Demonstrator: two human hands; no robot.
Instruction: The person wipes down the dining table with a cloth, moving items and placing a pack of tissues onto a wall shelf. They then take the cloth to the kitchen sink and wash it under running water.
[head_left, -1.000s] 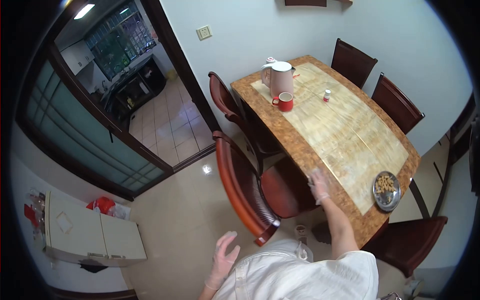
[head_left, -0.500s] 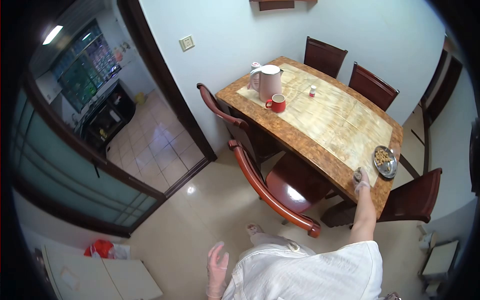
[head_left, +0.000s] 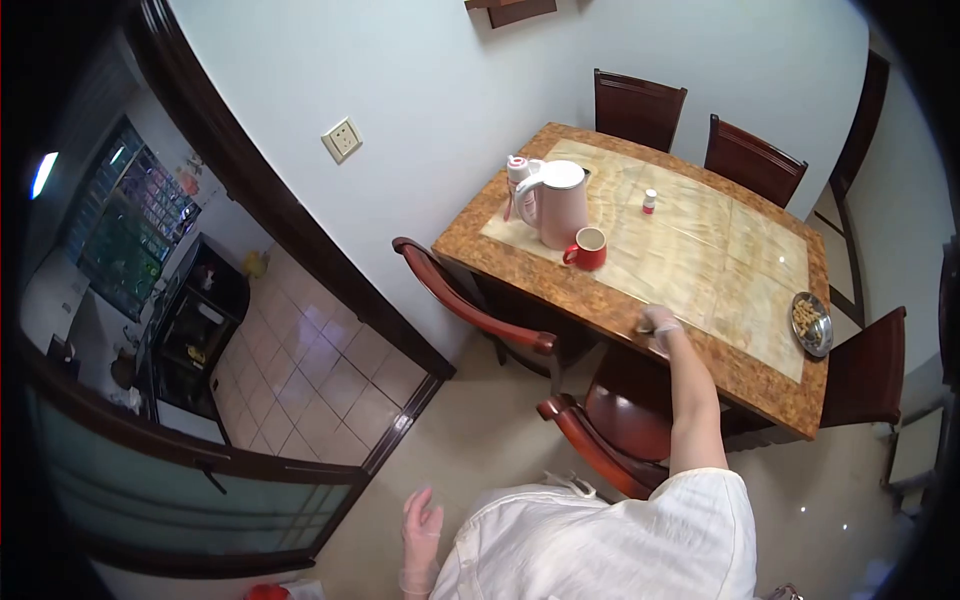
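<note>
My right hand (head_left: 660, 322), in a clear thin glove, is stretched out over the near edge of the table (head_left: 540, 285). Its fingers are curled round a small greyish thing (head_left: 643, 324) whose kind I cannot make out. My left hand (head_left: 422, 530), also gloved, hangs low beside my white shirt with fingers apart, holding nothing. To the left of my right hand stand a red mug (head_left: 588, 253) and a pink kettle (head_left: 563, 210) with a white lid. A metal plate (head_left: 818, 335) of small brown pieces lies at the table's right end.
Behind the kettle is a pink-and-white bottle (head_left: 517, 175). A small white-and-red bottle (head_left: 649, 203) stands mid-table. Wooden chairs surround the table, one chair (head_left: 470, 310) at the near left and another chair (head_left: 600, 450) close before me. A doorway on the left opens onto a tiled floor (head_left: 320, 370).
My right hand has moved left along the table, away from the metal plate, still with the small greyish thing. The view has shifted; my left hand stays low with fingers apart.
</note>
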